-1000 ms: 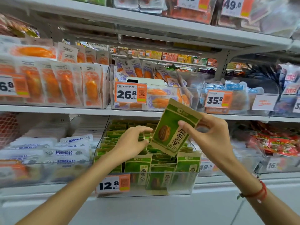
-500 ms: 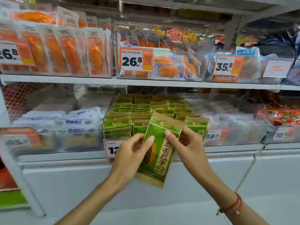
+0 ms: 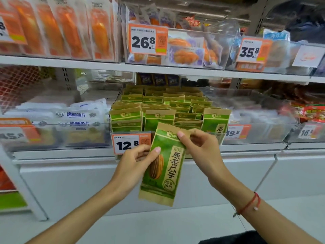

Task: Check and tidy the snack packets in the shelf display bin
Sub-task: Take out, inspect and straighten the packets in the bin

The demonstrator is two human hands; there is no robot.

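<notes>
A green and tan sunflower seed packet hangs upright in front of the shelf, below the bin's front. My left hand pinches its left edge with the thumb on the front. My right hand pinches its top right corner. Behind them stands the clear display bin with a 12.8 price tag, filled with several rows of the same green packets, standing upright.
White fish-slice packets fill the bin to the left. A clear bin tagged 49.8 lies to the right, red packets beyond it. The shelf above carries orange packets and bins tagged 26.8 and 35.8. A white base panel runs below.
The packet came down from in front of the upper shelf edge to below the bin's front, and turned upright. My left hand left the bin and took the packet's left edge.
</notes>
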